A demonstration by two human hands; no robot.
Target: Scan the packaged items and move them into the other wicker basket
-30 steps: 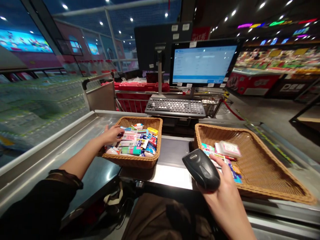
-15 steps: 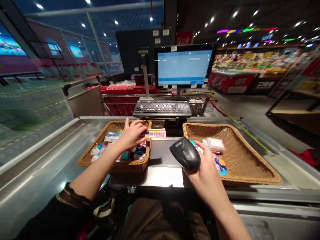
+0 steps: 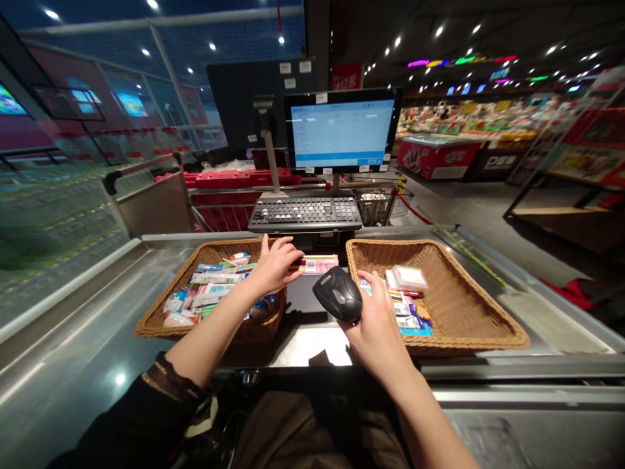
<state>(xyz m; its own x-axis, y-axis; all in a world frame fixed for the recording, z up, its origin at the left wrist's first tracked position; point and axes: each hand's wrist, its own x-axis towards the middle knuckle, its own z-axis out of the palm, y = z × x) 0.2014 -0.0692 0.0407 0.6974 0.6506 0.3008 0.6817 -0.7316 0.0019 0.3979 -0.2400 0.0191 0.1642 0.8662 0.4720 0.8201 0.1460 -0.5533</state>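
My left hand (image 3: 273, 266) is closed on a small pink and white packet (image 3: 317, 264), held out over the gap between two wicker baskets. The left basket (image 3: 161, 311) holds several small colourful packets. My right hand (image 3: 375, 319) grips a black handheld barcode scanner (image 3: 338, 294), its head just below the packet. The right basket (image 3: 469, 306) has a few packets and a clear pink box (image 3: 409, 277) at its near left.
A keyboard (image 3: 305, 212) and a lit till screen (image 3: 340, 133) stand behind the baskets on a steel checkout counter (image 3: 83, 326). Red shopping baskets (image 3: 234, 182) sit behind. A shop aisle with freezers lies to the right.
My left hand lifted the pink packet out of the left basket and carried it right. My right hand brought the scanner left and up toward it. The camera view shifted right.
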